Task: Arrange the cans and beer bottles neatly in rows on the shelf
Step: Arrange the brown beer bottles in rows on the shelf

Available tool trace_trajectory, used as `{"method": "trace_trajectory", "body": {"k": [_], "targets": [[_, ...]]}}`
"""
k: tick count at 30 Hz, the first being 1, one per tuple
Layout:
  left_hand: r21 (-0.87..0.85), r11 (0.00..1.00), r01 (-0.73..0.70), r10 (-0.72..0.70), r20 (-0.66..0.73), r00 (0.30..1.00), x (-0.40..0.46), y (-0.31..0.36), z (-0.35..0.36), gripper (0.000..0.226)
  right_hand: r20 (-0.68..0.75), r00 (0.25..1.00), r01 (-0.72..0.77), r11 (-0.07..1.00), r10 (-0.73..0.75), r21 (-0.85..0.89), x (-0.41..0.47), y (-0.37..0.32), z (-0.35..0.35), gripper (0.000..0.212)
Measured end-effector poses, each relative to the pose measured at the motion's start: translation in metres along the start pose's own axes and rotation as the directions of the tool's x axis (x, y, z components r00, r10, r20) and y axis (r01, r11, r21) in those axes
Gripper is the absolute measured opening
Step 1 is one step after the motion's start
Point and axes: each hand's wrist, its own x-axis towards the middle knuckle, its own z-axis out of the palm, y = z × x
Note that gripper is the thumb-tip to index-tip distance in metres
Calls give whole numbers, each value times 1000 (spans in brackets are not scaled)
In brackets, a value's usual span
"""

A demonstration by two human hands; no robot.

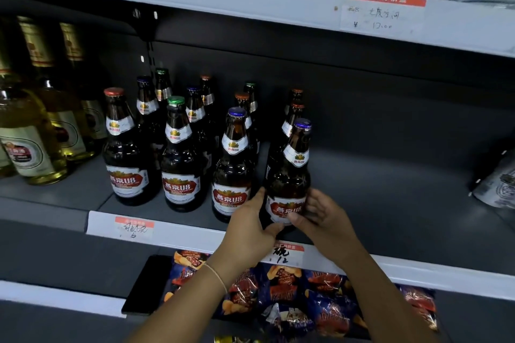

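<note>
Head view: brown bottles left of held bottle.

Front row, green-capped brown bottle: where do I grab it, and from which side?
Grip the green-capped bottle around its wide lower body at the label, coming straight from the shelf front. It stands upright, neighbours flank both sides, and the shelf above probably crowds a reach from above.

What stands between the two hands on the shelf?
Head view: one brown beer bottle with a purple cap; left hand and right hand hold its base.
</note>
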Motion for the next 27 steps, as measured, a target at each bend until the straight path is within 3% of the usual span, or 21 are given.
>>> {"method": "trace_trajectory", "body": {"k": [14, 22, 27], "targets": [[42, 999, -7, 8, -18, 1000, 1, -6, 5, 80, -58, 998, 16, 997, -20, -71, 0, 9, 8, 48], [53, 998, 32, -35, 61, 998, 4, -13, 1, 80, -91, 996, -18, 996, 10, -89, 1, 15, 12, 60], [55, 998, 4, -5, 25, 1000, 4, -12, 2, 73, -93, 996, -2, 990, -12, -143, -1, 14, 12, 52]]}}
